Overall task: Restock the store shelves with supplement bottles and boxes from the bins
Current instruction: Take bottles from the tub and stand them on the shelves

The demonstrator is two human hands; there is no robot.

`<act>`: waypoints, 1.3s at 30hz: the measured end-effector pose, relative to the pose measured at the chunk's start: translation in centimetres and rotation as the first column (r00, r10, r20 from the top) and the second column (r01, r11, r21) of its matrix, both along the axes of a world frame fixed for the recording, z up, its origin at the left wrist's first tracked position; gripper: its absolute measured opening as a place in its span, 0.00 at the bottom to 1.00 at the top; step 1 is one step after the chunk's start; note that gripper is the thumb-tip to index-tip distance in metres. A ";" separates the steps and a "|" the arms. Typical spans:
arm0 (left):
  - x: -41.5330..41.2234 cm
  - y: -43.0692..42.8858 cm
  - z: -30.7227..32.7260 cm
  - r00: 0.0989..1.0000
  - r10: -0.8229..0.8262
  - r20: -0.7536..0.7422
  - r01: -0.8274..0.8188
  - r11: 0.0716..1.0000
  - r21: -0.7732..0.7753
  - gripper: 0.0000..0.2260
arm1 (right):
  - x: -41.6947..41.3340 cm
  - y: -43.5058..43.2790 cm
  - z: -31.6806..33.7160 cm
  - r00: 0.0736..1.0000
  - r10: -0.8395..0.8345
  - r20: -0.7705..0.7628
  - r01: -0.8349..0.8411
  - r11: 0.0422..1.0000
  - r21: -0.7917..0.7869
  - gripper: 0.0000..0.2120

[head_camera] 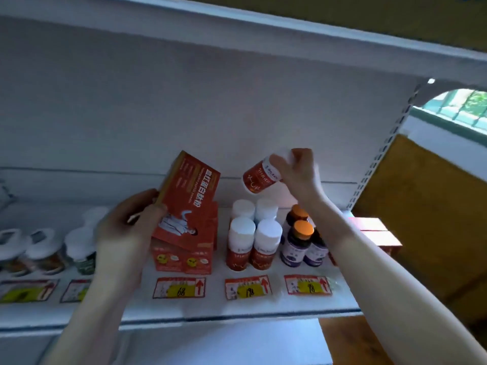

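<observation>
Head view: right hand (297, 172) has fingers curled round the cap end of red bottle (257, 180), pinching it. Bottle is tilted, base down-left, in mid-air right of centre, just above four white-capped bottles (253, 243) standing on shelf (237, 309). Left hand (129, 225) grips red box (188, 204) by its lower-left edge, box tilted over box stack (184, 259), centre-left. Bottle is likely light rigid plastic and the glossy label could slip; safer held round the body. Box is likely light card with crushable corners; hold it along the long edges.
</observation>
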State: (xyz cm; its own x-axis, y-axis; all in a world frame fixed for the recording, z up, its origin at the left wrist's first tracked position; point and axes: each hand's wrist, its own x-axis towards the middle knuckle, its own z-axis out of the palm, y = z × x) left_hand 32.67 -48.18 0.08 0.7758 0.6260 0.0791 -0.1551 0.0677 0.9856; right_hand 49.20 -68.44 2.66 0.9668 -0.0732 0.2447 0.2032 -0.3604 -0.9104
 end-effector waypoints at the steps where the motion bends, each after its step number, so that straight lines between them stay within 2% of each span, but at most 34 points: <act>1: -0.6 -0.1 0.0 0.999 0.033 -0.003 -0.033 0.999 0.008 0.10 | 1.0 0.7 -0.2 0.999 0.045 0.009 -0.044 0.997 -0.067 0.25; 4: -2.1 -0.1 -0.2 0.994 0.105 0.004 -0.105 0.994 0.013 0.11 | 3.5 2.6 -0.9 0.988 0.154 -0.015 -0.153 0.953 -0.262 0.23; 7: -3.2 0.4 -0.7 0.983 0.183 -0.001 -0.183 0.982 0.038 0.11 | 4.4 4.3 -1.3 0.968 0.233 -0.087 -0.247 0.852 -0.462 0.26; 11: -4.0 0.8 -0.9 0.972 0.234 -0.007 -0.233 0.970 0.061 0.12 | 4.8 5.8 -1.7 0.924 0.344 -0.169 -0.376 0.727 -0.574 0.25; 16: -3.9 1.1 -1.2 0.979 0.203 -0.026 -0.201 0.979 0.043 0.12 | 5.1 6.0 -3.0 0.913 0.340 -0.225 -0.402 0.656 -0.639 0.24; 28: -2.6 1.9 -1.3 0.990 0.144 0.000 -0.144 0.989 0.029 0.11 | 5.5 5.7 -4.8 0.902 0.282 -0.326 -0.430 0.645 -0.632 0.23; 31: -1.7 2.1 -1.1 0.996 0.094 -0.010 -0.094 0.995 -0.037 0.06 | 5.4 5.5 -3.6 0.924 0.275 -0.266 -0.382 0.668 -0.638 0.23; 33: -0.9 2.3 -0.9 0.999 0.045 -0.008 -0.046 0.996 -0.077 0.13 | 4.9 5.4 -2.1 0.953 0.268 -0.139 -0.299 0.775 -0.557 0.19; 35: 0.1 2.5 -0.6 1.000 0.020 -0.003 -0.020 0.993 -0.120 0.07 | 3.5 5.3 -0.4 0.947 0.316 -0.064 -0.318 0.888 -0.332 0.11; 37: 1.0 2.6 -0.1 1.000 -0.025 -0.003 0.025 0.991 -0.128 0.03 | 1.4 5.3 1.3 0.902 0.425 -0.078 -0.431 0.898 -0.086 0.02; 39: 1.8 2.7 0.4 0.996 -0.085 0.004 0.085 0.992 -0.094 0.04 | -0.4 5.1 2.7 0.832 0.543 -0.115 -0.545 0.839 0.019 0.03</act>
State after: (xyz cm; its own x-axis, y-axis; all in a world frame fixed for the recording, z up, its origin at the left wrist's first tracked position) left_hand 34.49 -45.53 0.53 0.8264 0.5626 0.0233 -0.1453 0.1730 0.9741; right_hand 48.83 -63.31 5.32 0.8702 0.4750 0.1308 0.2686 -0.2347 -0.9342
